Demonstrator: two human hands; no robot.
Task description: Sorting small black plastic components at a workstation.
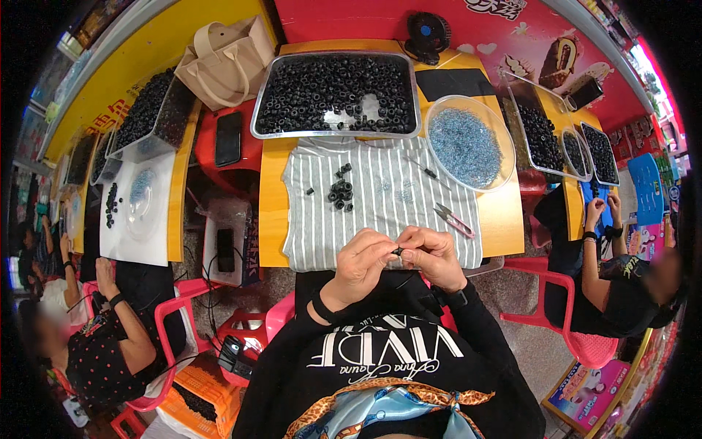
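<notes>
Black part (398, 252), tiny and dark, sits between the fingertips of both hands, over the near edge of the grey-and-white striped cloth (314, 238) that covers much of the counter (274, 197). It looks light and fairly stiff, probably moulded plastic or rubber, so weight should matter little; being so small and perhaps smooth, it could slip or roll if squeezed off centre. A fingertip pinch on its outer sides seems best, leaving the ends free; it hardly seems fragile. The left hand (363, 265) reaches it from the left and the right hand (433, 257) from the right, each with a narrow grip, thumb and fingers closed on the part. Most of it is covered, so its exact shape and how the two hands share the hold cannot be told. The part lies right at the tips of each grip, not deep in either palm. Farther off, and left of the hands, a small heap of black rings (340, 194) rests on the cloth; to the right lie pink-handled snips (455, 222), apart from the right hand.
</notes>
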